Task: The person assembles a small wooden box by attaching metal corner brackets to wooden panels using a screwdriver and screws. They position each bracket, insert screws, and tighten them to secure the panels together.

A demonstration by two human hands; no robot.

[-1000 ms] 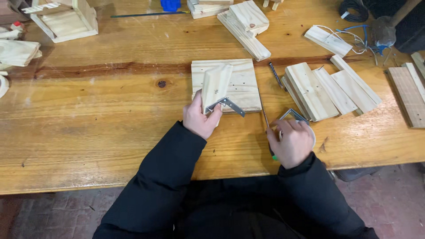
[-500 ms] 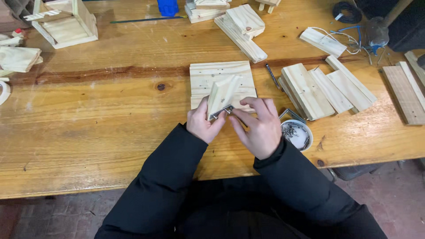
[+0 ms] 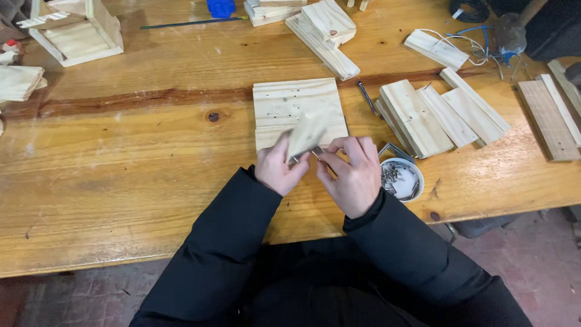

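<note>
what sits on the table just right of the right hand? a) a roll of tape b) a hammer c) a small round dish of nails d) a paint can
c: a small round dish of nails sits on the table beside the right hand.

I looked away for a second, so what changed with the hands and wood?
The right hand left the screw dish and moved left to join the left hand at the small wood piece. The left hand kept holding that piece on the square board. Everything else stayed put.
</note>
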